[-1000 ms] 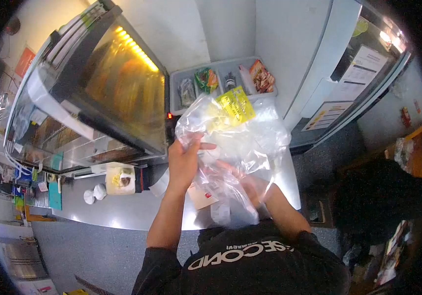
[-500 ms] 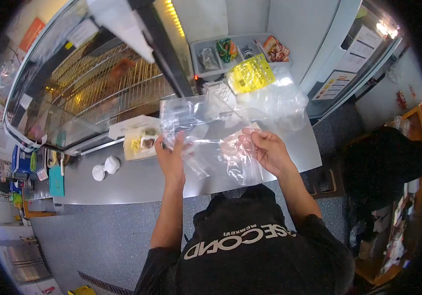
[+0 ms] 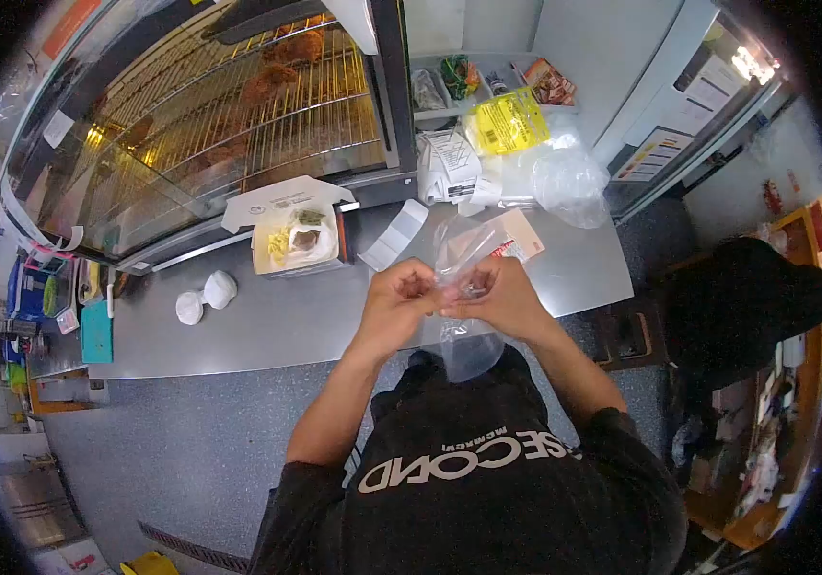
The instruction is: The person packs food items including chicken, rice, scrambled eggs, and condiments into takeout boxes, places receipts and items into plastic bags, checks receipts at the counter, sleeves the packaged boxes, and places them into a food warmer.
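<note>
Between my hands, close to my body at the counter's front edge, is a clear plastic bag point(image 3: 468, 350). My left hand point(image 3: 399, 299) is closed on its left side, fingers pinched. My right hand point(image 3: 499, 295) pinches the bag right beside it, so the fingers of both nearly meet. Part of the bag stands up above my hands and part hangs below them. Left of my hands sits an open cardboard box point(image 3: 301, 251) with yellow pieces and a dark item in white paper. A folded white paper slip point(image 3: 394, 236) and a pinkish printed card point(image 3: 514, 233) lie behind the bag.
A glass heated cabinet point(image 3: 267, 115) with food on wire racks stands at the back left. Two round white containers point(image 3: 206, 296) sit on the metal counter point(image 3: 315, 321). Behind are a yellow packet point(image 3: 507, 125), more plastic bags point(image 3: 572, 182), receipts point(image 3: 451, 163) and a grey divided tray point(image 3: 435, 113).
My hands have come together from being spread apart, gathering the bag between them. The bag no longer covers the paper slip and the card. The camera view has shifted.
</note>
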The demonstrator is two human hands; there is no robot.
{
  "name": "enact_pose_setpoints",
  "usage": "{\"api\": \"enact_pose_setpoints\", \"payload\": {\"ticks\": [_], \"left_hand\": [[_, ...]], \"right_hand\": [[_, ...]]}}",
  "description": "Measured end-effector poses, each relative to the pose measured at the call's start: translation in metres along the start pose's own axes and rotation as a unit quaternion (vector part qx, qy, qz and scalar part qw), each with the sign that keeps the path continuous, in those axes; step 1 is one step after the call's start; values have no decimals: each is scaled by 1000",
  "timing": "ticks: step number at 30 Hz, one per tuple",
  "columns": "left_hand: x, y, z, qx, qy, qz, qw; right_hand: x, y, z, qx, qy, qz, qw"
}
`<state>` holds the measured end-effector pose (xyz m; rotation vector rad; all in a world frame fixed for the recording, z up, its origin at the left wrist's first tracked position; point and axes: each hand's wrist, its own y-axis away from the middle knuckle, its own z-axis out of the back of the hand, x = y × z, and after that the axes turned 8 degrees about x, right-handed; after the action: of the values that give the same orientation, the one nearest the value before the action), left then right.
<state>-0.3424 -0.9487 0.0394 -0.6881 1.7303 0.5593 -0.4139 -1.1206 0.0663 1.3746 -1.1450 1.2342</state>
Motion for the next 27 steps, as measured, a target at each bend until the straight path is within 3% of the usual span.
{"api": "enact_pose_setpoints", "payload": {"ticks": [1,4,5,7,10,12,13,15,17,19,20,22,25,27], "left_hand": [[-2,0,0,4,49,5,999],[-7,0,-5,-25,-19,-71,997],[-7,-3,0,-71,-155,-130,977],[-8,-6,22,-163,-413,-235,865],[-18,-3,42,-257,-500,-255,787],[-11,-18,20,-330,-395,-219,829],[-7,-28,5,-365,-339,-200,844],[8,-47,-13,-325,-150,-101,928],[11,-56,-26,-294,-23,-54,954],[1,-60,-36,-281,33,-61,957],[3,-59,-32,-274,2,-65,959],[7,-57,-12,-260,-59,-78,961],[0,-41,30,-303,-311,-146,889],[-9,-32,32,-249,-429,-207,843]], "right_hand": [[0,-1,4,10,-7,-3,1000],[1,-5,25,-22,27,8,999],[4,-7,34,-43,49,15,998],[11,-3,59,-155,202,67,965],[8,-9,85,-305,350,135,875],[-3,-24,73,-368,384,189,825],[-14,-34,64,-331,291,182,879],[-34,-57,45,-242,95,162,952],[-27,-61,30,-148,207,19,967],[-26,-69,24,-141,135,34,980],[-27,-70,23,-137,98,40,985],[-26,-73,37,-165,158,76,971],[-6,-67,81,-238,188,108,947],[18,-53,82,-253,296,101,915]]}}
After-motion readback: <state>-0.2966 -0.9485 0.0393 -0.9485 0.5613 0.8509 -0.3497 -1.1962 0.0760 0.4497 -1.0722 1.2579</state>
